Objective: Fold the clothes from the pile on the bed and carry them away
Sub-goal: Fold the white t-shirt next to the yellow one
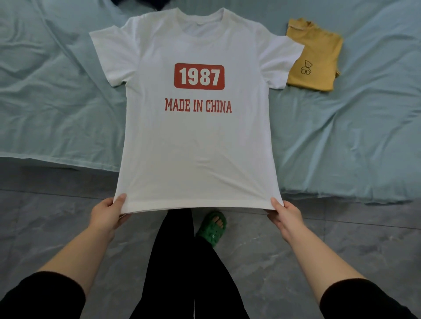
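Now you hold the white short-sleeved T-shirt with the red print "1987 MADE IN CHINA" (196, 141) by its bottom hem, one corner in each hand. Your left hand (107, 215) pinches the left corner, with the thumb (119, 199) on top of the cloth and the other fingers under it. Your right hand (286, 216) grips the right corner in the same way, thumb (276, 203) above. The shirt is spread flat with the print facing up and the collar far from you. Its upper part and both sleeves lie on the pale blue-green bed sheet (341, 136), and its lower part reaches past the bed edge, above the grey marble-pattern floor tiles (341, 239). Just beside the right sleeve, a folded mustard-yellow garment with a small bear outline (315, 59) lies on the sheet. A dark piece of cloth (141, 2) shows at the far edge, too cut off to identify. Under the hem you can see a green perforated slipper (213, 227).
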### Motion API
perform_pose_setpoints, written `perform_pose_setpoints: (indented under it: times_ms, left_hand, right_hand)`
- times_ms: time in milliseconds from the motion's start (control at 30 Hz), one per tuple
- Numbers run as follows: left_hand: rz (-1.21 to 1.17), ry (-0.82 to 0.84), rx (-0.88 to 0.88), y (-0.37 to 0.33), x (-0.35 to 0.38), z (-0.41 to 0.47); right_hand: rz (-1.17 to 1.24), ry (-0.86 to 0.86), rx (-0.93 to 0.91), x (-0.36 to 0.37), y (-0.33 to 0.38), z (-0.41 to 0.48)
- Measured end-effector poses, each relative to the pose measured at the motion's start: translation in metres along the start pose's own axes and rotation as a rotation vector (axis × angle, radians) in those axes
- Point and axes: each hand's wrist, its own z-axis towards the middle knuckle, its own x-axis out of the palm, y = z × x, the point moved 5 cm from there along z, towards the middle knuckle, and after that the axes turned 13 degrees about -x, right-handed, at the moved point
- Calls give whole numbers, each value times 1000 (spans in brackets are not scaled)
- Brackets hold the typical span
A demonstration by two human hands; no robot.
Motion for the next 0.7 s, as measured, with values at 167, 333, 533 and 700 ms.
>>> perform_pose_setpoints:
  times_ms: [167, 333, 533, 700]
  left_hand:
    - [-3, -46, 55, -20, -5, -23]
    - [-45, 97, 41, -66, 4, -50]
    - [-147, 257, -82, -132, 30, -53]
    - [-48, 312, -62, -183, 61, -37]
  right_hand:
    - [-28, -18, -26, -1, 19, -10]
    - [-143, 29, -179, 10, 79, -12]
    - [-106, 162, -218, 54, 164, 11]
    - [-141, 185, -224, 94, 215, 44]
